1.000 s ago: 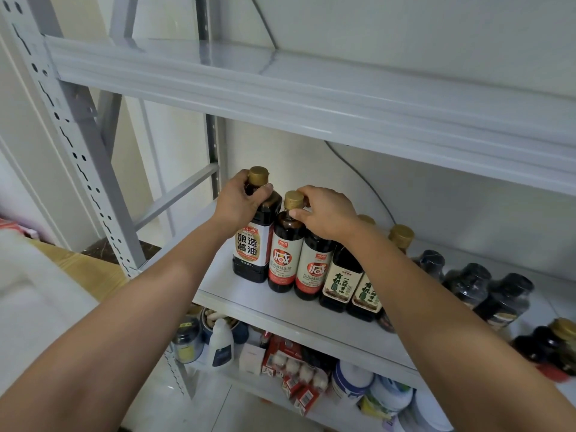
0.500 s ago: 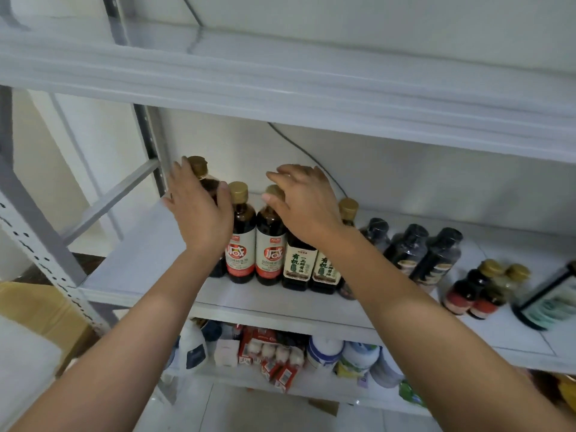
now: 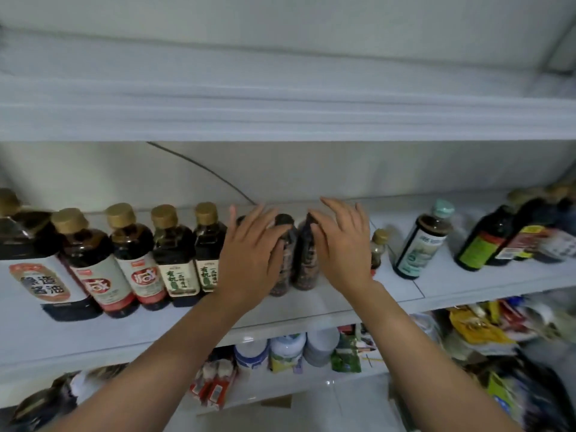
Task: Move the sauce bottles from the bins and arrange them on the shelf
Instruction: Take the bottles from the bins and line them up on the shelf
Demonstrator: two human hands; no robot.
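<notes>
**Left hand** (image 3: 249, 254): released, with fingers straight and spread. It is laid flat against the front of the left black-capped bottle (image 3: 286, 266) and grasps nothing.

**Right hand** (image 3: 343, 247): released, with fingers extended. The thumb tip is at the shoulder of the right black-capped bottle (image 3: 307, 260); no grip.

**Black-capped bottles:** two, dark and upright, side by side and touching. They stand between the hands at the middle of the shelf (image 3: 311, 310).

**Shelf stock at 9 o'clock of the hands**, one row with all caps gold:
- Two green-label bottles (image 3: 193, 254), the nearer one just beside the left hand.
- Two red-label bottles (image 3: 118, 266).
- A large soy sauce bottle (image 3: 40, 275) at the far end, partly cut by the frame edge.

**Shelf stock at 3 o'clock of the hands:**
- A small gold-capped bottle (image 3: 377, 247), just beside the right hand and partly hidden by it.
- A pale-capped bottle (image 3: 424, 241) with a light label.
- A dark bottle with a lime-green label (image 3: 484, 241).
- A blurred cluster of dark bottles (image 3: 536, 232) at the far end; count not legible.

**At 12 o'clock:** an upper shelf board (image 3: 280, 113), grey-white, and a dark cable (image 3: 202, 166) running down the wall behind the row.

**At 6 o'clock:** a lower shelf holding white tubs (image 3: 286, 350) and red packets (image 3: 212, 381). Yellow packets (image 3: 477, 325) lie towards 4 o'clock; they are blurred.
</notes>
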